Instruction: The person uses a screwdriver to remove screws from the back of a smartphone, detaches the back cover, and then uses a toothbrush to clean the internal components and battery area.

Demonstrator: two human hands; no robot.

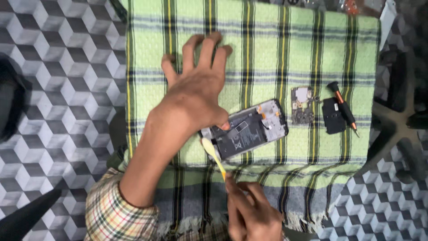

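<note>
The right hand (254,209), low in the view, pinched a slim yellow plastic pry tool (213,155) between thumb and fingertips — a closed grip on the handle end — with the tool's flat, pale tip angled up and left to touch the lower left corner of an opened smartphone (249,128). The left hand (198,89) held nothing: its fingers were spread wide and arched over the cloth, while the thumb pressed down on the phone's upper left edge, pinning it. The left forearm ran diagonally up from a plaid shirt sleeve (113,214). The phone lay back-off and tilted, showing a dark battery and a grey inner frame, near the middle of a green checked woven cloth (285,49) with a fringed edge. To its right lay a small circuit board (302,105), a black rectangular cover piece (332,116) and a black screwdriver with an orange collar (342,106) — the last two touching.
</note>
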